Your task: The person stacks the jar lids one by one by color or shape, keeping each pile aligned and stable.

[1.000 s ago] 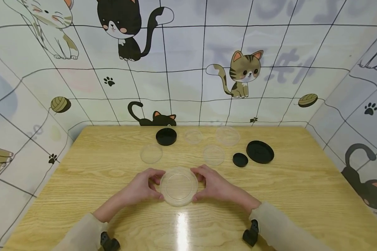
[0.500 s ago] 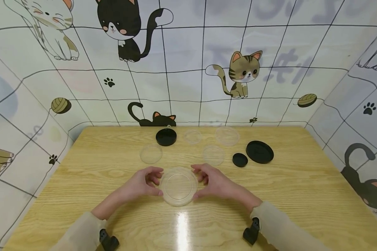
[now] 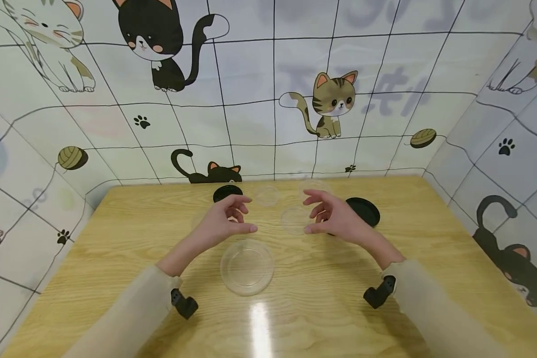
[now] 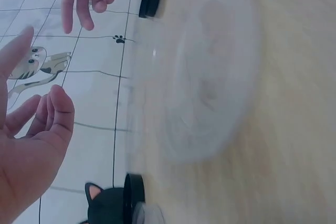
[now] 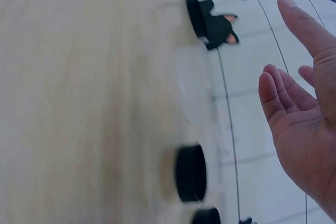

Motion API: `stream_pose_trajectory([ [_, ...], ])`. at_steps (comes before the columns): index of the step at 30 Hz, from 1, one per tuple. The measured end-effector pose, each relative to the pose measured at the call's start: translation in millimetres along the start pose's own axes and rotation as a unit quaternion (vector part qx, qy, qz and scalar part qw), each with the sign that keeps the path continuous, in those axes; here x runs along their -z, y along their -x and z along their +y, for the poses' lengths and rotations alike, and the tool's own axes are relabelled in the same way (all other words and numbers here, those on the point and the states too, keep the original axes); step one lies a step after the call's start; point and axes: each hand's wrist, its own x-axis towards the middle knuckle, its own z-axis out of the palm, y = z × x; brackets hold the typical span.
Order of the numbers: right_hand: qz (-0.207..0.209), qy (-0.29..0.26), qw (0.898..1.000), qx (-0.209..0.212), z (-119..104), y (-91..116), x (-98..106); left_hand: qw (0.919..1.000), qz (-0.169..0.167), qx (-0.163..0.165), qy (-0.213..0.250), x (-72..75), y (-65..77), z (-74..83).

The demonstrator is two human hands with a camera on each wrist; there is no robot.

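A large clear round plastic lid (image 3: 247, 268) lies flat on the wooden table in front of me. Above and behind it hovers my left hand (image 3: 223, 220), fingers loosely bent and holding nothing. My right hand (image 3: 337, 219) is raised over the clear disc (image 3: 293, 220) and the black pieces at the right, also with nothing in its grasp. In the left wrist view the large lid (image 4: 215, 72) is blurred, apart from the fingers. A small black round piece is mostly hidden behind the right hand.
Toward the back edge stand a black round lid (image 3: 227, 192), a small clear disc (image 3: 266, 196) and another clear disc (image 3: 314, 186) partly covered by the right hand. A larger black lid (image 3: 363, 211) is at the right. Cat-print cloth (image 3: 250, 119) encloses the table.
Both hands have let go of the large clear lid and moved up and away toward the back. The lid stays on the table. The head view has shifted slightly right.
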Motion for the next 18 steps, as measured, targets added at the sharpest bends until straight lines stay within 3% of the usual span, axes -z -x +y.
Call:
stream_pose_trajectory([
  [6,0.033,0.027,0.999,-0.005,7,-13,46,0.9997,0.019,0.01,0.016,-21.3,-49.9,4.6],
  [11,0.054,0.059,0.997,-0.016,15,-23,76,0.997,0.037,0.019,0.066,-41.5,-83.3,0.7],
  [18,0.052,0.086,0.994,-0.05,33,-30,96,0.9908,0.05,0.018,0.125,-69.1,-117.2,-11.7],
])
